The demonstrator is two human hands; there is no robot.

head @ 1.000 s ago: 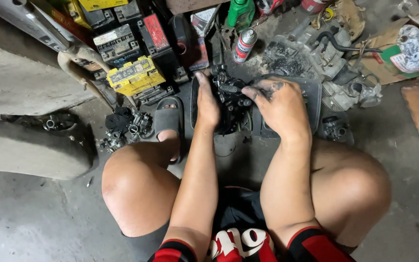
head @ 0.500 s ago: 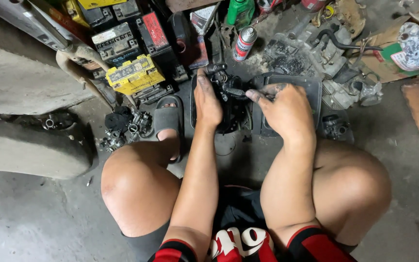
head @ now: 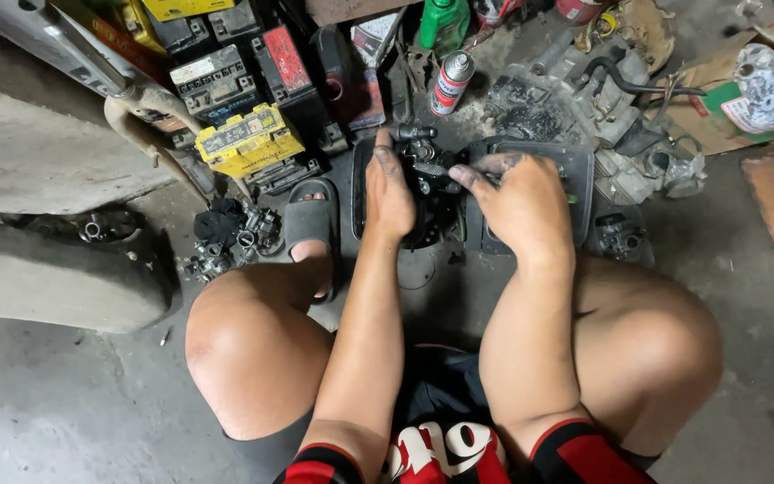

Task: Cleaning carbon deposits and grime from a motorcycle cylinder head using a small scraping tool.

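On oily concrete floor (head: 73, 412), both hands grip a carburetor (head: 429, 170).

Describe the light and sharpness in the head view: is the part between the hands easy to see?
Head view: soft, even light, no glare; the knees and forearms are sharp. The dark greasy part between the left hand and right hand blends into the black tray, so its details stay hard to tell.

Carb part (head: 429, 166) at centre, on tray (head: 575, 170). Left hand (head: 389, 193) at its 9 o'clock, right hand (head: 520, 202) at 3. Spray can (head: 451, 82) at 12, batteries (head: 248, 139) at 10, sandal (head: 311, 224) at 8, loose carbs (head: 230, 246) beyond it.
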